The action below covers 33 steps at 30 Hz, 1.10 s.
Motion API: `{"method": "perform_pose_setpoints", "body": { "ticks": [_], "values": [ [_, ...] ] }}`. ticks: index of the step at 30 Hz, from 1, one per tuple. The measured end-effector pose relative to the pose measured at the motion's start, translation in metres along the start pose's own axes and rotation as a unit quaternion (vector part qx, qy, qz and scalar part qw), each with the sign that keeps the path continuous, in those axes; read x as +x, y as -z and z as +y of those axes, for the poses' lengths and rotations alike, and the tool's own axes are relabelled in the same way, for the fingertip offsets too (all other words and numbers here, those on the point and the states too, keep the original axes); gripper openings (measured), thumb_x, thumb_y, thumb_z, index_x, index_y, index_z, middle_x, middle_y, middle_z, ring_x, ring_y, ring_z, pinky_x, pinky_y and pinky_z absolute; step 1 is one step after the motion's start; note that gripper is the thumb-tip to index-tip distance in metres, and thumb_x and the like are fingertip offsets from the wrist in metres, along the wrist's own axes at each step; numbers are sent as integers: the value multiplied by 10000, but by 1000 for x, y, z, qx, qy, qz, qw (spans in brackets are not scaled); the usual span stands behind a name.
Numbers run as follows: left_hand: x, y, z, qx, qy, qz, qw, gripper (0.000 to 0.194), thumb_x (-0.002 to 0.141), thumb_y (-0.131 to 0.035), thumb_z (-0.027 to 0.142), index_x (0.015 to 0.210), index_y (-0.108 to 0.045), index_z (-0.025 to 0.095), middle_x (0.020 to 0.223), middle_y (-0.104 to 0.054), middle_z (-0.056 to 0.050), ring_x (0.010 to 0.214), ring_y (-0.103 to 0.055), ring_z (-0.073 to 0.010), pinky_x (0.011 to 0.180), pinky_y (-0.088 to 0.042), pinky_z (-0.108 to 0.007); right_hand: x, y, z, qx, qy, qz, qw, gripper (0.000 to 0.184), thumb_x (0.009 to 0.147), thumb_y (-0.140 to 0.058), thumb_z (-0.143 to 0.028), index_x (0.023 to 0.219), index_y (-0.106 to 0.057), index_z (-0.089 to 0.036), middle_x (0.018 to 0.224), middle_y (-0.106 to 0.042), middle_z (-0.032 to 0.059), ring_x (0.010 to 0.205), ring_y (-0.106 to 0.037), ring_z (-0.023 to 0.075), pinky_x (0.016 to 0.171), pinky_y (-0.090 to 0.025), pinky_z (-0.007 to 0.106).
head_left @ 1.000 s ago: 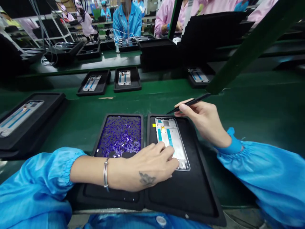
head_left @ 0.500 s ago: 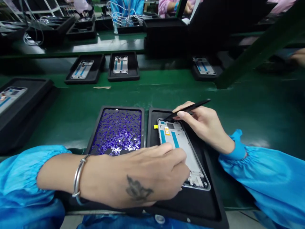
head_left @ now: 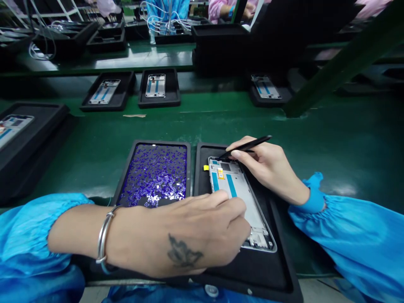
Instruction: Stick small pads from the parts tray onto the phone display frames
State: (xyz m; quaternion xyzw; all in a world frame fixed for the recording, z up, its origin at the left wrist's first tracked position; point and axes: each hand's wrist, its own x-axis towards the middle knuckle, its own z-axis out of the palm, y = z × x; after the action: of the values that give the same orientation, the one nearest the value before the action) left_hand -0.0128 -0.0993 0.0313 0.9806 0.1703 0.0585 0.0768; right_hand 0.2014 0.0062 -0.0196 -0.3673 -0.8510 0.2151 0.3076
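Observation:
A silver phone frame (head_left: 240,198) with blue strips lies in a black tray (head_left: 277,261) in front of me. My left hand (head_left: 195,235) rests on the frame's left edge, fingers curled and pressing it down. My right hand (head_left: 268,166) pinches black tweezers (head_left: 244,147), whose tip touches the frame's top end near a small orange part. Beside it on the left, a second black tray (head_left: 156,174) holds several tiny blue pieces.
The green conveyor belt (head_left: 331,139) carries more black trays with phone frames at the far left (head_left: 107,92), centre (head_left: 158,88) and right (head_left: 267,90). A larger tray (head_left: 22,130) sits at the left edge. A green post (head_left: 341,59) slants at upper right. Other workers sit beyond.
The view dropped closer to the trays. My right hand brought the tweezers' tip down from above the tray onto the frame's top end. My left hand stayed on the frame.

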Motion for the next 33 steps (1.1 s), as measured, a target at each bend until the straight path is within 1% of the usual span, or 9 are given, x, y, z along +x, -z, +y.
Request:
{"method": "perform_pose_setpoints", "body": {
  "ticks": [5,8,11,13,16,19,23,29,33],
  "values": [
    [-1,1,1,0,-4,-2,1000,132,883,-596,242,943,-608,125,963,-528,-68,869,-460,-197,730,-427,-328,-4,0,-3,-26,16,-2,1000,207,935,-510,-340,1001,-661,-214,1004,-671,38,887,-641,162,823,-512,312],
    [-2,0,0,3,-9,8,1000,154,870,-618,259,937,-601,121,960,-518,-66,889,-463,-203,733,-421,-335,-5,-1,-1,0,-24,17,1000,219,931,-520,-361,998,-662,-209,1036,-671,40,921,-641,174,825,-515,324],
    [-2,-1,0,-4,-8,13,1000,165,866,-627,260,942,-585,119,962,-507,-67,883,-448,-202,740,-423,-334,-4,-1,3,42,-68,9,997,236,923,-533,-395,994,-666,-213,1062,-671,29,942,-642,178,826,-524,324],
    [-2,0,0,-15,3,15,1000,152,878,-614,246,949,-570,120,960,-504,-67,862,-443,-196,729,-428,-327,-3,-1,5,64,-81,1,995,243,917,-542,-411,999,-667,-220,1055,-672,22,938,-646,177,822,-533,321],
    [-1,1,0,-20,12,13,1000,150,883,-601,243,955,-552,121,961,-496,-69,837,-437,-191,709,-429,-321,-2,-2,6,85,-96,3,992,250,909,-554,-425,996,-667,-220,1017,-675,19,918,-654,176,797,-542,315],
    [-1,1,1,-17,10,2,1000,170,873,-605,249,968,-549,120,965,-488,-71,824,-426,-191,721,-429,-323,-2,-3,6,100,-108,10,989,260,901,-566,-436,987,-667,-212,986,-675,24,879,-657,169,764,-549,305],
    [-1,2,1,-19,2,4,1000,192,847,-635,255,958,-563,115,950,-487,-64,840,-426,-193,722,-421,-319,-2,-3,5,117,-122,14,986,289,893,-566,-463,961,-664,-200,964,-670,35,796,-653,158,714,-558,302],
    [-2,2,1,-8,0,15,1000,141,858,-625,242,921,-586,122,926,-507,-61,837,-438,-192,713,-410,-319,-2,-2,6,101,-115,11,988,278,895,-568,-456,965,-672,-208,980,-674,25,841,-659,164,738,-552,301],
    [-2,2,0,-15,0,10,1000,151,852,-616,241,931,-573,120,926,-493,-67,818,-428,-193,704,-403,-319,-2,-2,5,85,-109,12,990,287,904,-553,-458,964,-675,-206,986,-678,27,829,-657,162,736,-544,304]
  ]
}}
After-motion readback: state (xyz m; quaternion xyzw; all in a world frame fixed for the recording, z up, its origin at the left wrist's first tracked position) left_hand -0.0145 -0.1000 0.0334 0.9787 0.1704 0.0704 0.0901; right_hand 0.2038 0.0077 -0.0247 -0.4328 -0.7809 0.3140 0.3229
